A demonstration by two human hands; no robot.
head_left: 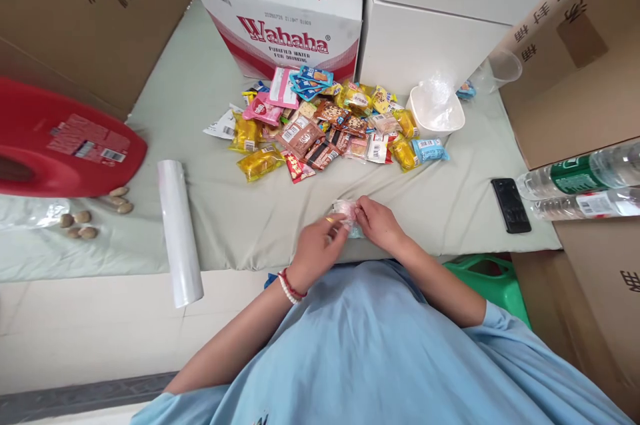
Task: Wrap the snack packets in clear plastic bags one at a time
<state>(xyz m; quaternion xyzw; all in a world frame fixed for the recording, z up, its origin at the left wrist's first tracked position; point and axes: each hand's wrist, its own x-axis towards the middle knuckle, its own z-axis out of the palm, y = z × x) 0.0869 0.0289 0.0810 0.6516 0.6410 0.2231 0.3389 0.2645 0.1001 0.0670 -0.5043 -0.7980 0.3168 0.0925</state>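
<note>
At the near edge of the table, a small clear plastic packet with pink in it [345, 207] is between my two hands. My right hand [379, 224] pinches its right side with closed fingers. My left hand [320, 243] comes in from the left, its thumb and forefinger closed on the packet's lower left; a ring and bracelets show on this side. The fingers partly hide the packet, so its exact kind is unclear. Beyond my hands lies a pile of wrapped snacks [323, 138] in yellow, brown, pink and blue wrappers.
A white bowl [436, 120] holding clear plastic stands right of the pile. Cartons [295, 25] line the back. A plastic roll [180, 232] overhangs the front edge at left, near a red jug [70, 142] and several nuts [83, 216]. A phone [511, 205] and bottles [575, 175] lie right.
</note>
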